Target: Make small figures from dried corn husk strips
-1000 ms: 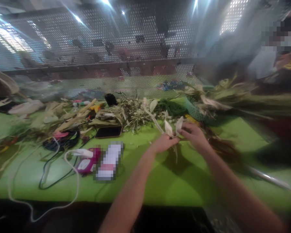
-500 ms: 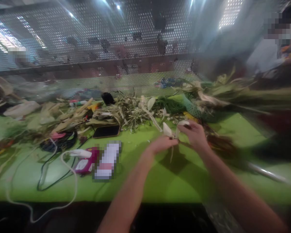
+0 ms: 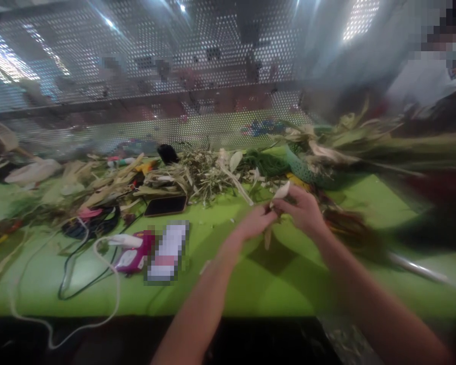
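Observation:
Just above the green table, my left hand and my right hand meet, fingertips close together. Both are closed on a pale dried husk, which looks like corn husk. Its upper part stands out between the fingers of my right hand, and a narrow tail hangs below my left fingers. The pinched middle is hidden by the fingers. Behind the hands lies a heap of dried husk strips and cut bits. A small pale scrap rests beside my left forearm.
To the left are a dark phone, a blurred-out phone and a magenta box with a white plug and cables. A green basket of long leaves stands at back right. Behind runs a perforated metal screen. Another person is at far right.
My hands have drawn together, and the husk's upper part now leans right within my right fingers. A pale scrap has appeared on the table by my left forearm.

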{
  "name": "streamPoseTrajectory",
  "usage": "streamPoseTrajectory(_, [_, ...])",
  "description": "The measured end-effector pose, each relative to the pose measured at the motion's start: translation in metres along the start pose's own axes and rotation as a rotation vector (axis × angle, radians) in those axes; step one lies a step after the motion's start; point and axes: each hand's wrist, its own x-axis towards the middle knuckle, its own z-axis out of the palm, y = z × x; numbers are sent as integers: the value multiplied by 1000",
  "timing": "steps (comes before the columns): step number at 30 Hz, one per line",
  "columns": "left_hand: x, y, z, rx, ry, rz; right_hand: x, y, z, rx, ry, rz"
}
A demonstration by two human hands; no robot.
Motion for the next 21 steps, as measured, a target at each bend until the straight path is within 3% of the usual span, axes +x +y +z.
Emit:
streamPoseTrajectory(3, [-1, 1, -2, -8, -18, 41, 0, -1, -2, 61, 28, 69])
streamPoseTrajectory(10, [-4, -1, 13, 167, -214, -88, 0, -5, -3, -70, 178, 31])
streamPoseTrajectory(12, [-4, -1, 15, 150, -245, -103, 0, -8, -5, -72, 168, 17])
streamPoseTrajectory(15, [-3, -2, 12, 31, -165, -101, 1, -10, -9, -57, 157, -35])
streamPoseTrajectory(19, [-3, -2, 4, -58, 28, -98, 4, -2, -14, -31, 289, 29])
streamPoseTrajectory(21, [-3, -2, 4, -149, 46, -84, 4, 3, -12, 94, 135, 145])
